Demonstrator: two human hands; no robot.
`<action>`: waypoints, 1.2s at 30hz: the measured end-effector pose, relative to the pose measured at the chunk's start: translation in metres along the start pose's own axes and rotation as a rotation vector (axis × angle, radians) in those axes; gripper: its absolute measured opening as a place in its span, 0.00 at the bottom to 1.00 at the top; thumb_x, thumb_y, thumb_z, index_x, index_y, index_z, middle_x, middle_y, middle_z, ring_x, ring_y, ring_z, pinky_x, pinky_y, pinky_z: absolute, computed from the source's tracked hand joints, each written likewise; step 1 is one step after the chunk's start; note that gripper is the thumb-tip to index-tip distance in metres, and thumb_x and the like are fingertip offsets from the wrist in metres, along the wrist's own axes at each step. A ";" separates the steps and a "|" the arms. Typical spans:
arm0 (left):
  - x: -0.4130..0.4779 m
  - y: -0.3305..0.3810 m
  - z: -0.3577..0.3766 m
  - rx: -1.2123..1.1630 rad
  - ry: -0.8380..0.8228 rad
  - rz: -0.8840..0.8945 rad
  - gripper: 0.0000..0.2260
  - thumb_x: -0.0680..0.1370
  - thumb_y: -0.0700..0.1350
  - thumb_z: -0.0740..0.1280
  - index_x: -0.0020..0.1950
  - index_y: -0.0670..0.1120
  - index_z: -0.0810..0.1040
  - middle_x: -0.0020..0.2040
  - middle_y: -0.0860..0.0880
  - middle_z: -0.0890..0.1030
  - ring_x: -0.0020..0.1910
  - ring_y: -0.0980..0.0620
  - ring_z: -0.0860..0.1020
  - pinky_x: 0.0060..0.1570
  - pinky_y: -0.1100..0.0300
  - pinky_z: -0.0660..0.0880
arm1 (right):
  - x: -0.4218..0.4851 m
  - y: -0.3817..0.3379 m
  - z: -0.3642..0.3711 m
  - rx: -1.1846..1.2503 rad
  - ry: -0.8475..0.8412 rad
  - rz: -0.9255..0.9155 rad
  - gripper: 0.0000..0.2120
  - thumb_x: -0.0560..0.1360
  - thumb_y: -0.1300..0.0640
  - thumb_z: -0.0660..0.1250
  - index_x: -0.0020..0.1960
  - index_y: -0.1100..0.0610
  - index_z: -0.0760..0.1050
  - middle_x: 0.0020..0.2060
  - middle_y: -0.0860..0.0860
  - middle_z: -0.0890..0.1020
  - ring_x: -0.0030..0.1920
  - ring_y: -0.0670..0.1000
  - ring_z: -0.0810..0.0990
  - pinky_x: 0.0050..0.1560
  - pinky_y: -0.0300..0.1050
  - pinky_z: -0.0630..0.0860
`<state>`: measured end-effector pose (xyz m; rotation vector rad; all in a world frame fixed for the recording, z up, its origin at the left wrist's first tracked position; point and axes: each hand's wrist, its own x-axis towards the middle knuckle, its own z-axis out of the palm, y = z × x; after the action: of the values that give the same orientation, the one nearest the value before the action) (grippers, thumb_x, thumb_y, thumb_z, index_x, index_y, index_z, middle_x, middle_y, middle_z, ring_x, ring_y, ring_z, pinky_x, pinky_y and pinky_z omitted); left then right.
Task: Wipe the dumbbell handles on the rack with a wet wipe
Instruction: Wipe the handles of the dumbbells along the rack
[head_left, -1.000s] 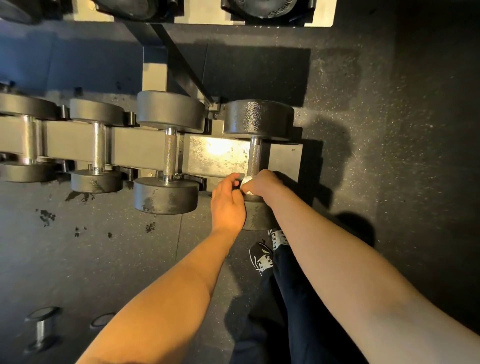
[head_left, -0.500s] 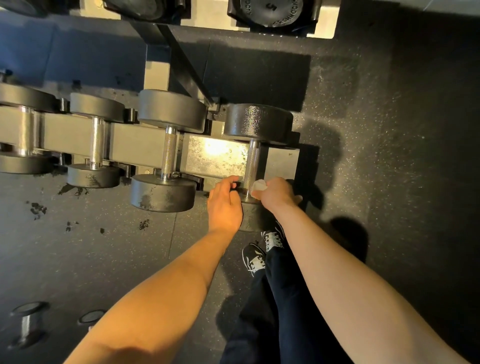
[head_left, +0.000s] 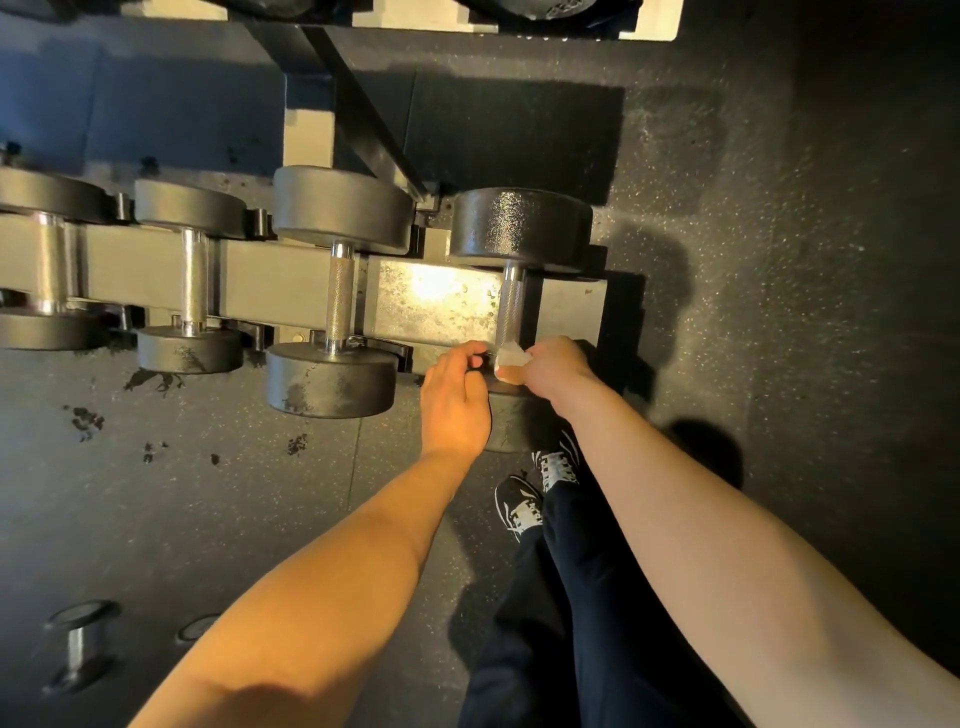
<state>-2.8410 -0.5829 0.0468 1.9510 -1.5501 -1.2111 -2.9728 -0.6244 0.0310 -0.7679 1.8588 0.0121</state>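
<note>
Several black dumbbells with chrome handles lie across the low rack (head_left: 436, 306). The rightmost dumbbell (head_left: 519, 228) has its near head mostly hidden under my hands. My right hand (head_left: 556, 366) pinches a white wet wipe (head_left: 511, 356) against the near end of that dumbbell's handle (head_left: 511, 306). My left hand (head_left: 454, 395) rests on the near head, its fingers curled over the head's edge beside the wipe. The neighbouring dumbbell (head_left: 337, 291) lies to the left with its handle bare.
An upper rack tier (head_left: 519, 21) with more dumbbells runs along the top. A diagonal rack brace (head_left: 374, 124) crosses behind. A small dumbbell (head_left: 78, 644) lies on the rubber floor at bottom left. My legs and shoes (head_left: 519, 506) are below the hands.
My right hand with the wipe has shifted slightly along the near end of the handle, showing more of the wipe. My left hand has stayed on the near head.
</note>
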 end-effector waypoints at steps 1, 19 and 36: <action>0.000 0.000 0.000 0.005 -0.002 0.003 0.21 0.77 0.43 0.52 0.66 0.48 0.76 0.55 0.53 0.76 0.57 0.51 0.72 0.63 0.48 0.71 | -0.002 0.004 0.000 0.018 0.047 -0.008 0.12 0.77 0.56 0.71 0.58 0.58 0.80 0.54 0.57 0.80 0.57 0.59 0.78 0.59 0.53 0.78; 0.007 0.011 -0.001 -0.081 -0.008 -0.192 0.19 0.82 0.37 0.54 0.68 0.51 0.76 0.54 0.57 0.78 0.62 0.48 0.73 0.66 0.49 0.70 | -0.015 0.006 -0.006 -0.172 -0.040 -0.055 0.19 0.82 0.45 0.59 0.65 0.58 0.74 0.59 0.57 0.74 0.63 0.60 0.70 0.66 0.59 0.65; 0.028 0.050 0.006 0.291 -0.065 -0.114 0.21 0.82 0.45 0.56 0.75 0.56 0.67 0.58 0.51 0.82 0.55 0.44 0.79 0.59 0.49 0.73 | -0.005 -0.007 -0.022 0.388 0.272 -0.220 0.04 0.79 0.56 0.68 0.51 0.55 0.78 0.47 0.52 0.81 0.50 0.53 0.80 0.46 0.46 0.78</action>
<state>-2.8757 -0.6234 0.0689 2.2292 -1.7517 -1.1572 -2.9862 -0.6350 0.0469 -0.7199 1.9367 -0.6019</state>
